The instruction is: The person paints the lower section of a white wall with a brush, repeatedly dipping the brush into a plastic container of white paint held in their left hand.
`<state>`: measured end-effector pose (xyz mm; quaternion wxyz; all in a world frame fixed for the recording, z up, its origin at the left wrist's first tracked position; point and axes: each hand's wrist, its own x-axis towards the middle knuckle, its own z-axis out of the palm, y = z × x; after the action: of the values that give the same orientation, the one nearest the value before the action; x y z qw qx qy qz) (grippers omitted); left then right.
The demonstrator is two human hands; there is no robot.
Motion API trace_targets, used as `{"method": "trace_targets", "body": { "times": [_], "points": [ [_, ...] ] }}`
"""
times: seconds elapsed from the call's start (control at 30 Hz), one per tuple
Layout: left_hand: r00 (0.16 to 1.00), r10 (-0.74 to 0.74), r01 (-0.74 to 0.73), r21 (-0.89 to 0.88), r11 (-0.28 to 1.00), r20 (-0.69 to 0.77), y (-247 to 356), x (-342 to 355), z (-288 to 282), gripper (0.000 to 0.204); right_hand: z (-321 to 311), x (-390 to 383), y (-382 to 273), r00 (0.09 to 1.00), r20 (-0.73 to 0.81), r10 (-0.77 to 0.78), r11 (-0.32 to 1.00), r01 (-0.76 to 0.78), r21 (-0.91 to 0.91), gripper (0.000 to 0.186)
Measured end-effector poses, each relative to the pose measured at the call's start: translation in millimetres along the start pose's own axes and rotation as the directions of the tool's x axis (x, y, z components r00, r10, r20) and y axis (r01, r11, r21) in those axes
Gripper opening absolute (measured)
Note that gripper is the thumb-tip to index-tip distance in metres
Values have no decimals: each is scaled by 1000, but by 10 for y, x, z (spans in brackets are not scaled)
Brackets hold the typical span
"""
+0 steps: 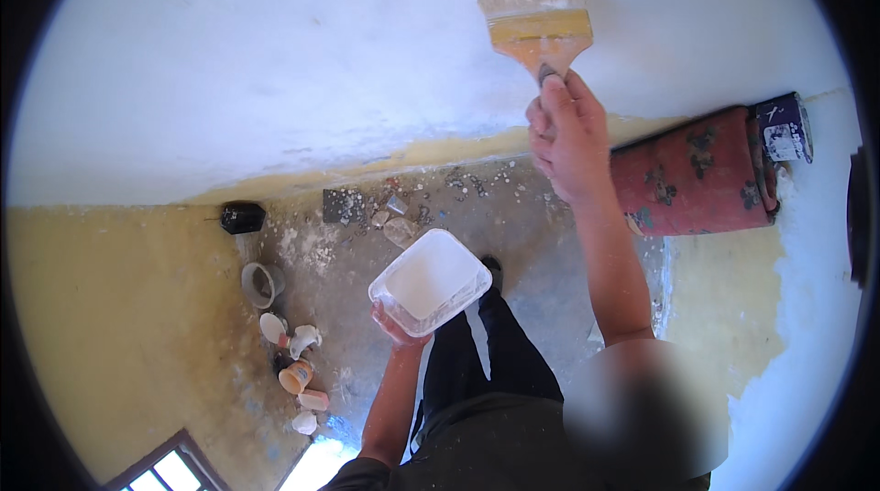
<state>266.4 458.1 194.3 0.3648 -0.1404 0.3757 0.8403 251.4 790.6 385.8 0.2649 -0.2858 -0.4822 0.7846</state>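
My right hand (570, 135) is closed round the handle of a wide paintbrush (541, 28), raised at the upper right. The brush's pale bristles point up and lie at or close to the white-painted wall (302, 51); whether they touch it I cannot tell. Lower down, my left hand (401, 326) grips the near left end of a white plastic tub (431, 278), with its fingers partly hidden beneath it. White paint (435, 280) shows inside the tub, which is held over the floor in front of my legs.
A rolled red patterned mat (692, 175) leans at the right, with a dark paint can (785, 129) beside it. Along the left wall (110, 308) stand a grey bucket (262, 284), an orange-brown container (295, 377) and a black object (242, 217). Debris and paint spatters mark the floor (357, 253).
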Motion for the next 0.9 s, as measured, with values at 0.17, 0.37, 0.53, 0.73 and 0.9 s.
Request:
{"method": "trace_targets", "body": {
  "times": [0.17, 0.37, 0.53, 0.73, 0.9],
  "points": [
    [999, -43, 41, -137, 990, -11, -91, -17, -142, 79, -521, 592, 1473, 996, 83, -39, 999, 40, -16, 30],
    [980, -105, 81, -143, 986, -170, -243, -82, -672, 82, -1103, 822, 3307, 992, -27, 123, 991, -121, 61, 27],
    [970, -136, 94, -204, 974, -201, -266, -106, -873, 81, -1346, 673, 3996, 840, -146, 523, 850, -501, 161, 24],
    [978, -87, 47, -206, 977, -188, -268, -90, -802, 82, -1294, 870, 3796, 658, -216, 721, 692, -700, 177, 21],
    [991, -64, 46, -157, 987, -114, -129, -87, -496, 81, -769, 1072, 2840, 733, -131, 667, 739, -629, 241, 16]
  ]
}}
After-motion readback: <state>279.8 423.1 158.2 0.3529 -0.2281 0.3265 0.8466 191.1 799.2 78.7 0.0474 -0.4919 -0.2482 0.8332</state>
